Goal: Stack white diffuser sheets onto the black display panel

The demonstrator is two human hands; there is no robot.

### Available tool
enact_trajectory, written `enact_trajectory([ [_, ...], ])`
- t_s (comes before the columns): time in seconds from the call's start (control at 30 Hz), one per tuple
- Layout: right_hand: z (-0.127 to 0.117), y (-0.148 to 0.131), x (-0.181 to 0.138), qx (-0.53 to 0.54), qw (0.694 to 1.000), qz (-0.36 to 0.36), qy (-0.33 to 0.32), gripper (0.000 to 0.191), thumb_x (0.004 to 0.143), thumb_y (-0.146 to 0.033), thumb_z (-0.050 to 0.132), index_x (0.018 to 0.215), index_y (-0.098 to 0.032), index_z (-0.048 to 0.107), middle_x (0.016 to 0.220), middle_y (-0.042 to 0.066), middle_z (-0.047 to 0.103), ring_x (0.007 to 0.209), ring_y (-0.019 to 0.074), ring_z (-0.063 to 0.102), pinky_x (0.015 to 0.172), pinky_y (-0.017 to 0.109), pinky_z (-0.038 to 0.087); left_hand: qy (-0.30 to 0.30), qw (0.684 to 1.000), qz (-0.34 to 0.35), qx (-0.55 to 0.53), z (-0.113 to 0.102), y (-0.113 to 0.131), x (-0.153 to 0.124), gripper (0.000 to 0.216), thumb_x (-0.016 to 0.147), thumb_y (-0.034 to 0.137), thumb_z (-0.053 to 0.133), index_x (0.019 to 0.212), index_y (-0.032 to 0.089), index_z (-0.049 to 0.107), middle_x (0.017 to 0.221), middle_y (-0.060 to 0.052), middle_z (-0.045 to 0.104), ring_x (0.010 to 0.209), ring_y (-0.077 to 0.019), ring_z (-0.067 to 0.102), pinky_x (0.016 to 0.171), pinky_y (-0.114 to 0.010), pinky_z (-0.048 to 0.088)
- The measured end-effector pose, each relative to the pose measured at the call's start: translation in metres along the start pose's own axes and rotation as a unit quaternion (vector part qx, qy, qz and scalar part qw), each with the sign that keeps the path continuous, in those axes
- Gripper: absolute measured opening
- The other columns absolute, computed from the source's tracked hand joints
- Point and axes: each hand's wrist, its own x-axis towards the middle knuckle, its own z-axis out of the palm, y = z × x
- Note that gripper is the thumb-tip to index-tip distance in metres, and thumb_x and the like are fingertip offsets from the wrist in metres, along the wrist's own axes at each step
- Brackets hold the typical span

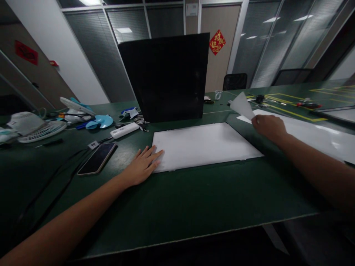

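A flat white panel (pixel 202 144) with a thin dark edge lies on the green table. My left hand (pixel 144 164) rests on its left end, fingers spread and nothing held. To the right of the panel, my right hand (pixel 269 127) is closed on a thin, translucent white sheet (pixel 240 105), whose corner curls up past the fingers. Below and beyond that hand lie more white glossy sheets (pixel 313 131); whether the held sheet is part of them I cannot tell. Behind the panel a large black screen-like board (pixel 169 77) stands upright, leaning slightly.
Left of my left hand are a phone (pixel 97 159), a white power strip (pixel 124 130) and dark cables. White and blue fans (pixel 44 127) lie farther left. A red-handled tool (pixel 309 105) is at the far right. The table's front edge (pixel 194 238) runs nearest me.
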Motion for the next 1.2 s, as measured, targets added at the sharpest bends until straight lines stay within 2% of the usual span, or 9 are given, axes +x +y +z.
enact_trajectory([
  [0.17, -0.005, -0.060, -0.036, 0.034, 0.968, -0.244, -0.045, 0.049, 0.106, -0.046, 0.039, 0.130, -0.023, 0.075, 0.134, 0.010, 0.071, 0.113, 0.0259, 0.069, 0.103, 0.040, 0.048, -0.003, 1.000, -0.008, -0.005, -0.004, 0.006, -0.002, 0.066, 0.108, 0.064, 0.026, 0.166, 0.033, 0.032, 0.176, -0.005, 0.020, 0.160, -0.0404, 0.018, 0.128, -0.063, 0.019],
  [0.33, -0.001, -0.105, -0.074, 0.125, 0.867, -0.476, -0.070, 0.045, 0.105, -0.049, 0.045, 0.136, -0.030, 0.072, 0.136, 0.002, 0.071, 0.120, 0.0239, 0.068, 0.105, 0.046, 0.054, -0.020, 1.000, -0.014, -0.005, -0.007, 0.009, -0.002, 0.068, 0.108, 0.067, 0.023, 0.167, 0.034, 0.028, 0.177, -0.007, 0.016, 0.160, -0.0413, 0.017, 0.127, -0.065, 0.019],
  [0.6, -0.003, -0.122, -0.091, 0.237, 0.793, -0.549, -0.115, 0.058, 0.106, -0.045, 0.048, 0.163, -0.037, 0.042, 0.168, -0.004, 0.037, 0.152, 0.0212, 0.041, 0.126, 0.047, 0.037, -0.011, 1.000, 0.009, -0.015, 0.001, 0.001, -0.001, 0.086, 0.104, 0.075, 0.020, 0.171, 0.022, 0.009, 0.176, -0.008, 0.011, 0.162, -0.0334, 0.010, 0.131, -0.058, 0.012],
  [0.7, 0.003, -0.106, -0.065, 0.260, 0.829, -0.490, -0.071, 0.058, 0.106, -0.047, 0.045, 0.163, -0.037, 0.043, 0.168, -0.003, 0.038, 0.152, 0.0233, 0.040, 0.127, 0.049, 0.034, -0.021, 1.000, 0.013, -0.010, 0.000, 0.001, -0.002, 0.095, 0.100, 0.080, 0.029, 0.171, 0.021, 0.005, 0.176, -0.010, 0.007, 0.162, -0.0358, 0.007, 0.130, -0.060, 0.011],
  [0.87, 0.022, -0.030, -0.006, 0.140, 0.973, -0.182, 0.026, 0.062, 0.105, -0.053, 0.042, 0.159, -0.025, 0.050, 0.163, 0.009, 0.046, 0.151, 0.0261, 0.040, 0.126, 0.046, 0.028, -0.036, 0.999, 0.032, 0.003, -0.007, 0.005, -0.003, 0.073, 0.103, 0.075, 0.031, 0.167, 0.040, 0.022, 0.177, 0.000, 0.002, 0.161, -0.0413, 0.008, 0.127, -0.068, 0.012],
  [0.97, 0.034, 0.026, 0.012, 0.105, 0.993, -0.043, 0.039, 0.077, 0.105, -0.054, 0.039, 0.161, -0.002, 0.041, 0.162, 0.032, 0.036, 0.154, 0.0407, 0.027, 0.121, 0.065, 0.012, -0.044, 0.998, 0.043, 0.001, -0.011, 0.007, -0.004, 0.069, 0.104, 0.074, 0.033, 0.165, 0.042, 0.030, 0.177, 0.000, 0.004, 0.161, -0.0417, 0.008, 0.126, -0.069, 0.011],
  [1.03, 0.042, 0.054, 0.018, 0.084, 0.993, 0.087, 0.011, 0.094, 0.102, -0.065, 0.038, 0.162, 0.007, 0.032, 0.158, 0.044, 0.030, 0.153, 0.0473, 0.024, 0.114, 0.070, 0.016, -0.040, 0.998, 0.041, -0.005, -0.011, 0.009, -0.004, 0.075, 0.101, 0.076, 0.037, 0.164, 0.035, 0.035, 0.177, -0.004, 0.008, 0.161, -0.0409, 0.011, 0.128, -0.066, 0.013],
  [1.13, 0.052, 0.076, 0.026, 0.050, 0.972, 0.215, -0.077, 0.107, 0.096, -0.080, 0.032, 0.166, 0.001, 0.028, 0.157, 0.044, 0.031, 0.148, 0.0470, 0.032, 0.104, 0.063, 0.030, -0.023, 0.999, 0.032, -0.009, -0.010, 0.010, -0.005, 0.085, 0.095, 0.081, 0.045, 0.157, 0.022, 0.046, 0.177, -0.011, 0.012, 0.160, -0.0411, 0.017, 0.129, -0.060, 0.018],
  [1.2, 0.054, 0.081, 0.031, 0.036, 0.972, 0.203, -0.108, 0.101, 0.096, -0.081, 0.030, 0.164, -0.007, 0.037, 0.155, 0.040, 0.039, 0.141, 0.0447, 0.043, 0.098, 0.059, 0.036, -0.009, 1.000, 0.025, -0.007, -0.008, 0.009, -0.005, 0.087, 0.092, 0.083, 0.048, 0.152, 0.020, 0.051, 0.176, -0.012, 0.013, 0.160, -0.0422, 0.019, 0.128, -0.060, 0.023],
])
